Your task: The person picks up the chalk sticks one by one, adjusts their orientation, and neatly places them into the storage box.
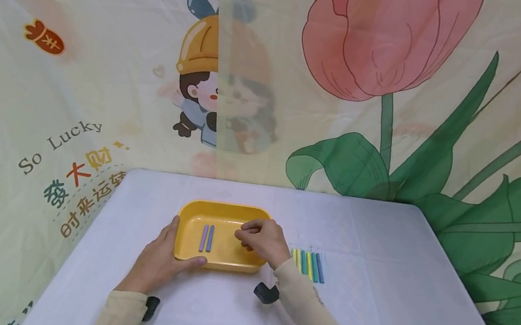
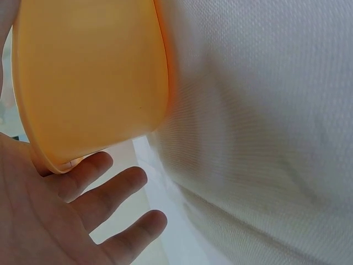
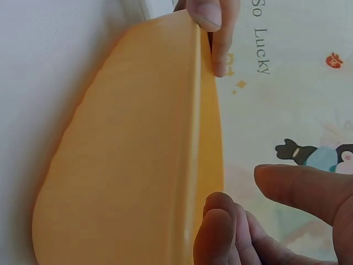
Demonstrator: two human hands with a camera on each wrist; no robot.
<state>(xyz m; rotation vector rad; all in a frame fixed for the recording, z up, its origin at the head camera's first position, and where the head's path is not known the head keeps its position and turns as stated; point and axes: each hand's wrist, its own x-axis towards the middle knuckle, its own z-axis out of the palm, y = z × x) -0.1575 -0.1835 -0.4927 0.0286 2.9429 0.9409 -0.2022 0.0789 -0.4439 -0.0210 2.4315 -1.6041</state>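
Tray (image 1: 193,213) yellow – purple, blue sticks (image 1: 207,238) inside; tablecloth (image 1: 398,261) white; backdrop (image 1: 383,80) w/ pink tulips.

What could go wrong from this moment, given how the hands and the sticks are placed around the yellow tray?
1. The right hand hovers over the yellow tray with fingers curled; whether it pinches a stick is hidden, so a stick could drop crooked beside the two sticks lying inside.
2. The right sleeve passes close by the row of sticks on the table and might scatter them.
3. The left hand grips only one corner of the tray, so it may pivot.
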